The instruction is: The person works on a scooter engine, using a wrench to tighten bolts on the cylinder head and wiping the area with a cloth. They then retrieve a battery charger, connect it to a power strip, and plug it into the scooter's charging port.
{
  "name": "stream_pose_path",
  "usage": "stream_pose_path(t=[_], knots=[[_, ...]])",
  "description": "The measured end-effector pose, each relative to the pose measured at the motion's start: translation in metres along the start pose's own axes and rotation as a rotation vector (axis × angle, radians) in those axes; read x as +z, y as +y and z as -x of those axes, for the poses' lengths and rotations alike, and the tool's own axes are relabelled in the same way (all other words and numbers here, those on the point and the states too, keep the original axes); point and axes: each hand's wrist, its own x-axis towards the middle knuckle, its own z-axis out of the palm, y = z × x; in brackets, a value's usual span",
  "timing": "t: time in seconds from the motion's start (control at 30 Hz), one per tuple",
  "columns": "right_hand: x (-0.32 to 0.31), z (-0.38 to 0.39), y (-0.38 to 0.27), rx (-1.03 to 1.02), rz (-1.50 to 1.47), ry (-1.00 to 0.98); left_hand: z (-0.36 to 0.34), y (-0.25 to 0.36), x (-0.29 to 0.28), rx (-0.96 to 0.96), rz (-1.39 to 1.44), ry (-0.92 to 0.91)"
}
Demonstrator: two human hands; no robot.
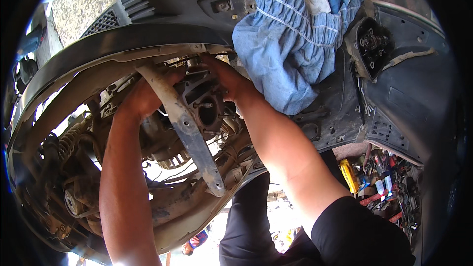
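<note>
My left hand [143,96] reaches up behind a long, bent metal bar [194,148] into a scooter's engine bay, its partly hidden fingers curled beside a cylinder block [207,111] with an open round bore and studs. My right hand [226,81] reaches in along the block's right side, fingers bent toward the top and partly out of sight behind it. Both hands are closed around parts I cannot make out clearly. A bundled blue cloth [281,54] lies on the black body panel [404,98] just right of my right hand.
A dark greasy housing [372,49] and thin metal pieces [364,103] sit on the panel. A spring [69,145] shows in the frame at left. Piled tools [382,192], with a yellow item [349,175], lie below right. Another person [192,244] appears small at the bottom.
</note>
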Motion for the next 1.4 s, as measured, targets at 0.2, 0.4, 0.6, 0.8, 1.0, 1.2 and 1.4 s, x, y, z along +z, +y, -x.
stream_pose_path(t=[0.2,0.4,0.6,0.8,1.0,1.2,1.4], knots=[[0.006,0.004,-0.007,0.042,-0.069,-0.040,-0.011,0.007,0.001,0.020,-0.166,-0.058],[0.003,-0.002,-0.006,0.020,0.004,0.003,-0.013,0.021,-0.003,0.179,-0.594,-0.144],[0.005,0.001,-0.004,0.036,-0.105,-0.077,-0.012,0.017,0.005,0.174,-0.264,-0.049],[0.005,0.010,0.010,-0.154,-0.199,-0.009,-0.024,-0.006,0.002,0.251,-0.363,-0.048],[0.000,-0.012,0.017,-0.026,-0.339,-0.027,-0.026,0.001,0.002,0.102,-0.203,-0.127],[-0.002,-0.011,0.024,-0.117,-0.295,0.022,-0.025,-0.001,0.001,0.051,-0.114,-0.060],[-0.020,0.081,0.031,-0.427,0.324,0.277,-0.041,-0.041,-0.006,0.226,-0.196,0.009]])
